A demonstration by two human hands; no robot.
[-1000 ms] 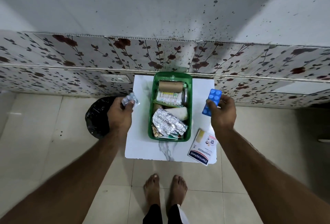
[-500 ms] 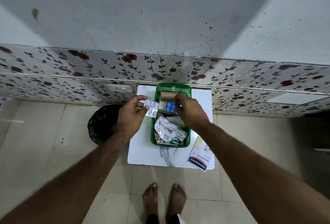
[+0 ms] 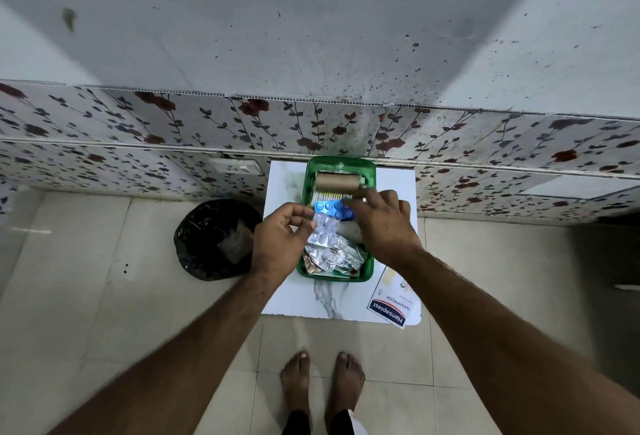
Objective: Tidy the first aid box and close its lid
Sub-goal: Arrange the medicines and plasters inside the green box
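Note:
The green first aid box [image 3: 370,171] stands open on a small white table [image 3: 391,185], with no lid on it. Inside lie a brown bandage roll [image 3: 337,181], a row of cotton buds [image 3: 330,196] and crumpled foil strips [image 3: 332,254]. My left hand [image 3: 277,244] pinches a clear silver blister strip [image 3: 323,230] over the box's left side. My right hand [image 3: 381,223] reaches over the box's middle, fingers on a blue blister strip [image 3: 332,207] that lies across the contents. Whether it still grips the strip is unclear.
A Hansaplast plaster pack [image 3: 393,299] lies on the table's near right corner. A black bin bag [image 3: 214,238] sits on the tiled floor left of the table. The flowered wall panel runs behind. My bare feet [image 3: 322,389] stand in front.
Both hands came in from the table's sides to over the box. The blue strip went from beside the box into it, and the silver strip moved right, above the foil.

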